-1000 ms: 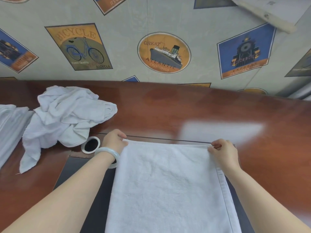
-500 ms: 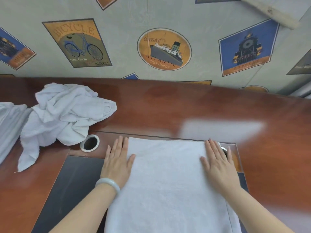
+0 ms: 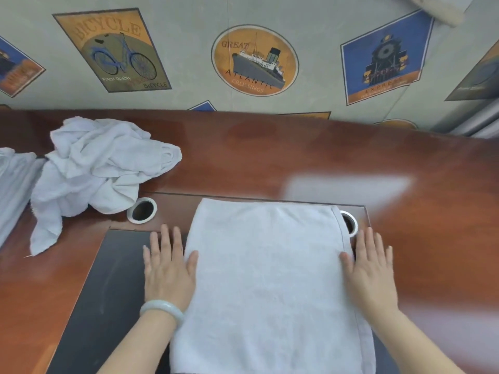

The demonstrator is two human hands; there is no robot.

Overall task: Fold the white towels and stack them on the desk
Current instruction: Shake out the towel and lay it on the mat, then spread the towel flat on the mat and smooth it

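While left hand [image 3: 168, 271] and right hand [image 3: 371, 271] lie flat, palms down, at 9 and 3 o'clock of the folded towel [image 3: 270, 279], reddish desk [image 3: 270, 157] holds crumpled towels [image 3: 100, 168] at 10 o'clock, poster wallpaper [image 3: 189, 36] behind

White towel [image 3: 270, 279], reddish-brown desk [image 3: 297, 157], perhaps pale-green bangle [image 3: 162, 309].

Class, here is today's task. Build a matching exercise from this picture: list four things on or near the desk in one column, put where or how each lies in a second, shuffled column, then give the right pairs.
Column one
1. front towel
2. crumpled towel
3. pale bracelet
4. right cable hole

Column two
a. worn just behind the left hand
b. partly hidden under a towel's edge
c. on the left side of the desk
d. spread flat, nearest the person

Pairs: 1-d, 2-c, 3-a, 4-b
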